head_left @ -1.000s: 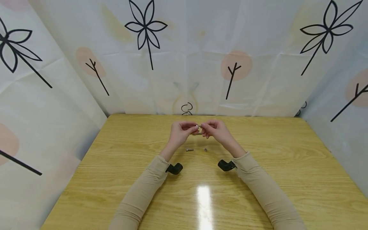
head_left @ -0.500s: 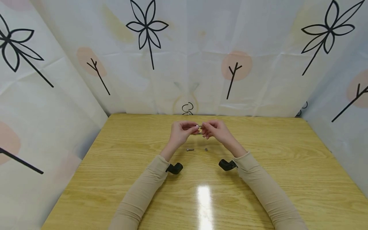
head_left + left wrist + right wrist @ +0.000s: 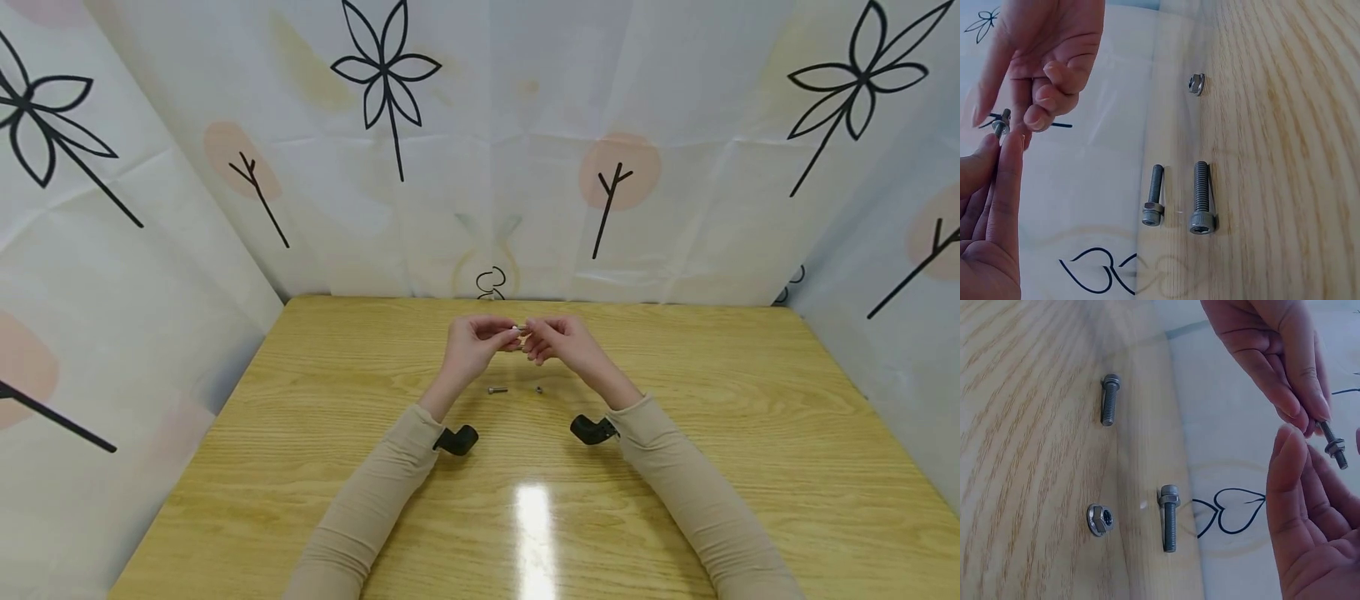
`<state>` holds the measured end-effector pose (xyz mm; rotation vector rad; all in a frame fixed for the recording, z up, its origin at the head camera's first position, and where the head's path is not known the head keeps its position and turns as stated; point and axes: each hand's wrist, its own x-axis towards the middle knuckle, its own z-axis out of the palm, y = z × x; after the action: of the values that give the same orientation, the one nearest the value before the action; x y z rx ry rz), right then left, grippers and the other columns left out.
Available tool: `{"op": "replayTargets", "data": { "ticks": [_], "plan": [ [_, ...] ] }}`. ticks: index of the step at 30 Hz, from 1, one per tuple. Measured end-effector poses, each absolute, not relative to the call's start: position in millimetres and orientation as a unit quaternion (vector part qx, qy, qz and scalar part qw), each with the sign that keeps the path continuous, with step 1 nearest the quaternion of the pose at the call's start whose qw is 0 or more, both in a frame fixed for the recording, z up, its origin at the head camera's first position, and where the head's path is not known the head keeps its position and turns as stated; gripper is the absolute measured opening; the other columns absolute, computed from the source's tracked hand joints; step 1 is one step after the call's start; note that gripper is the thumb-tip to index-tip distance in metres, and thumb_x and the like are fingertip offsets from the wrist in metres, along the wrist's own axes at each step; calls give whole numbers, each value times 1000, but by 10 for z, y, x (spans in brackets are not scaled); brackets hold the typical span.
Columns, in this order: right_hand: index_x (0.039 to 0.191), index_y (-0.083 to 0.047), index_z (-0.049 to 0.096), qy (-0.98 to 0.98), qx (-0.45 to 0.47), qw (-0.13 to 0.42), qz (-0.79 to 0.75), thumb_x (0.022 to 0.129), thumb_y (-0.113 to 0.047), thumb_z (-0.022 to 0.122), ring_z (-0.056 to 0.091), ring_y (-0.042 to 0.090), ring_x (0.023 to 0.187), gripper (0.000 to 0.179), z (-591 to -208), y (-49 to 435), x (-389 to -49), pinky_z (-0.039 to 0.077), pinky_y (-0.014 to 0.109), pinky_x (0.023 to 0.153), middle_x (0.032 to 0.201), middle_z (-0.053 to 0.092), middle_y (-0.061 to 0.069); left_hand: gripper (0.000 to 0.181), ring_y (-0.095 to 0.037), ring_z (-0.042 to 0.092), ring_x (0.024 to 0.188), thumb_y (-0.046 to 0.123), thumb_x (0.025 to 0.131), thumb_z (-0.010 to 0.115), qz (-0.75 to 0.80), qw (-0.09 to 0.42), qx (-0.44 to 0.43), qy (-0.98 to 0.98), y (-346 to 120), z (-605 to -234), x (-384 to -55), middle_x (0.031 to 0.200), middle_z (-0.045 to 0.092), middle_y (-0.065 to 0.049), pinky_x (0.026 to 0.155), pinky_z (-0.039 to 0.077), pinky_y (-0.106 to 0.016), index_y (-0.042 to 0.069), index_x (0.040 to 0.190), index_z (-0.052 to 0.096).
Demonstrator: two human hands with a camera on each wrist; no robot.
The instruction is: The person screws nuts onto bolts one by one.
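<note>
My left hand (image 3: 471,346) pinches a bolt (image 3: 1327,430) between thumb and fingertips, above the table's far part. A flange nut (image 3: 1335,448) sits on the bolt's shank near its free end. My right hand (image 3: 566,343) is around that end with thumb and forefinger spread; in the left wrist view gaps show beside the nut. On the table lie a larger socket-head bolt (image 3: 1201,200), a loose flange nut (image 3: 1196,84), and a thinner bolt (image 3: 1155,197) with a nut against its head. In the head view the hands mostly hide that thinner bolt.
The wooden table (image 3: 360,367) ends at a printed curtain (image 3: 480,192) behind the hands, with more curtain on both sides. Black wrist mounts (image 3: 456,440) stick out from both sleeves. A bright reflection shows on the near tabletop.
My right fingers shift slightly back and forth at the bolt's end. My left hand keeps its hold, and the parts on the table stay put.
</note>
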<state>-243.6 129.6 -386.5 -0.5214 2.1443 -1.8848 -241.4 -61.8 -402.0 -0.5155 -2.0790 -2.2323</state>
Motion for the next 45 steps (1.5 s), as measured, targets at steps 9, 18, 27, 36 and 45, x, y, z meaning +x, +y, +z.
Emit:
{"op": "replayTargets", "data": {
  "ticks": [9,18,27,36,45],
  "plan": [
    [110,8,62,733,-182,95,-648,96,-20,61,63,35,81,31,-3873,1308,-2445,57,51,76,93,66,21,14,-40,69,79,0,85,71,-728,24,-163,-666,-632,-4035,-2420,85,70,-20,77,57,-54,-9,95,70],
    [119,7,58,716,-182,109,-666,96,-13,62,64,33,89,31,-3874,1302,-2429,51,58,86,100,66,16,15,-52,62,84,-2,85,70,-739,20,-156,-656,-656,-4047,-2410,85,69,-22,79,54,-59,-11,97,69],
    [110,11,60,732,-194,110,-643,100,-25,54,63,24,76,38,-3873,1261,-2449,59,40,69,90,65,19,15,-52,62,86,-1,86,69,-734,21,-159,-659,-666,-4040,-2396,90,68,-28,80,53,-60,-10,98,70],
    [112,9,62,724,-190,104,-655,96,-15,61,65,28,83,28,-3875,1288,-2450,54,54,80,94,67,17,17,-52,62,86,-1,85,70,-742,14,-155,-652,-680,-4040,-2396,85,70,-20,81,52,-60,-12,98,69],
    [115,11,58,721,-185,109,-659,98,-17,58,64,29,81,33,-3873,1291,-2464,57,48,76,96,65,21,18,-51,62,86,-3,85,69,-749,4,-148,-646,-668,-4042,-2408,90,67,-29,81,54,-58,-14,99,68]
  ]
}}
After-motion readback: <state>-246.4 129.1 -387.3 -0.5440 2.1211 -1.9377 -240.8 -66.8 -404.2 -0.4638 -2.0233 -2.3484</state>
